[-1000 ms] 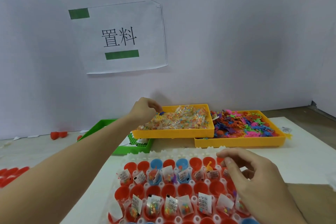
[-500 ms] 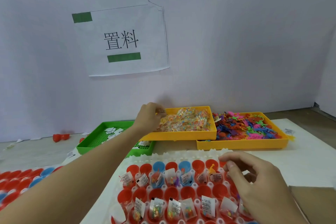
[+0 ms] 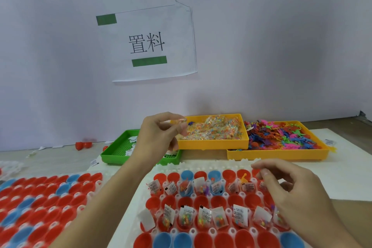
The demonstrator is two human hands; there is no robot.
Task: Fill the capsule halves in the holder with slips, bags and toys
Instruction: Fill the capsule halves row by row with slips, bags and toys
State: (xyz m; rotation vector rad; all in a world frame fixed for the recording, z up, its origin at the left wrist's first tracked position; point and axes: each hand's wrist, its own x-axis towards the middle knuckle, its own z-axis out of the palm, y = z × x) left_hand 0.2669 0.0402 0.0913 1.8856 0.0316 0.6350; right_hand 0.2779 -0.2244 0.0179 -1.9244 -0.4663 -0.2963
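Observation:
A white holder [image 3: 211, 164] of red and blue capsule halves [image 3: 201, 201] lies in front of me. Two of its rows carry paper slips and small bead bags; the back row has some toys too. My left hand [image 3: 159, 137] is lifted at the near left corner of the yellow bag tray [image 3: 213, 144], pinching a small clear bag [image 3: 180, 121] between thumb and forefinger. My right hand [image 3: 291, 189] hovers over the holder's right side with loosely curled fingers; I see nothing in it. Colourful toys fill the other yellow tray [image 3: 277, 154].
A green tray [image 3: 112, 157] with paper slips [image 3: 132, 139] sits left of the bag tray, partly behind my left wrist. A second holder of capsule halves [image 3: 40, 197] lies to the left. Loose red halves [image 3: 83, 145] rest by the wall, which bears a paper sign [image 3: 153, 44].
My left hand has lifted from the bag tray's corner and drawn back a little with a small bag in its fingertips. My right hand stays over the holder.

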